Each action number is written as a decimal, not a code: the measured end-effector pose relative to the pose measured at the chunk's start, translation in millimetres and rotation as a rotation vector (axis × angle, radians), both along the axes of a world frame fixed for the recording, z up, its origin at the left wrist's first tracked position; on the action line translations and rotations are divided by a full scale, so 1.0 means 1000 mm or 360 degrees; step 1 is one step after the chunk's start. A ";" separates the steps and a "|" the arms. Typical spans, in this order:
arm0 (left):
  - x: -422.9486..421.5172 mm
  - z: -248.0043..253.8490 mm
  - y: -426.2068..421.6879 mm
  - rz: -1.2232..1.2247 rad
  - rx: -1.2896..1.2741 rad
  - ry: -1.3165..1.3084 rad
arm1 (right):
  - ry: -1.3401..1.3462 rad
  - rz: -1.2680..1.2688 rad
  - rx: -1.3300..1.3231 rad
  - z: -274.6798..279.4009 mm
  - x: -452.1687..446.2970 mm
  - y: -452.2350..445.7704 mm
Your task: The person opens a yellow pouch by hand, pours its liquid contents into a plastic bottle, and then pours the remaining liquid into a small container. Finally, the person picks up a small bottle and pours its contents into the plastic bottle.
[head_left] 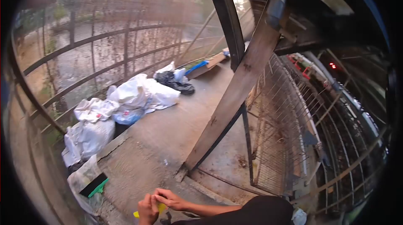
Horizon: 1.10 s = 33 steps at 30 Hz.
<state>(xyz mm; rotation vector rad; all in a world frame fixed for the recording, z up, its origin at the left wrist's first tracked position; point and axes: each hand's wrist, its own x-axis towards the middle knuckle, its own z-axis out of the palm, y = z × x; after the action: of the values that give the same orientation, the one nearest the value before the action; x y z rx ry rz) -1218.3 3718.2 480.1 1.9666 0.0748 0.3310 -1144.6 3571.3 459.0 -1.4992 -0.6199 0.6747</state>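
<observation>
1. Your left hand [147,209] and right hand [169,200] meet at the lower edge of the view; the left wrist nears the frame's edge.
2. State of the grip: the fingers of both hands are bent and drawn together, but you cannot tell whether either is clamped on anything, the fingertips being overlapped.
3. The yellow item [161,207] lies at and below your hands, which cover much of it; its full outline and kind are hard to make out.
4. To your left, a green-and-black tool head [95,185] rests against a translucent bag [79,180]; any handle is indistinct.
5. White sacks [133,92] line the fence side, their contents hidden, with a black bag [175,83] beyond.
6. A slanting wooden beam [239,86] hides part of the floor [145,158].
</observation>
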 end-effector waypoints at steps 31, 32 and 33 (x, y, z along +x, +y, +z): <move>0.748 0.204 0.045 -0.1746 0.0009 -0.0413 | -0.0470 -0.2139 -0.0021 0.197 0.579 0.074; 0.769 0.210 0.028 -0.1696 0.0022 -0.0611 | -0.0555 -0.2222 0.0028 0.202 0.597 0.065; 0.792 0.227 0.016 -0.1828 0.0086 -0.0651 | -0.0645 -0.2309 0.0082 0.218 0.615 0.062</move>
<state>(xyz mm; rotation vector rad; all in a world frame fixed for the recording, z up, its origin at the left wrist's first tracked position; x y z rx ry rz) -426.5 3734.4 707.0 1.6476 -1.2751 -0.0442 -529.1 3633.3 677.2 -1.5997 0.2527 -0.7619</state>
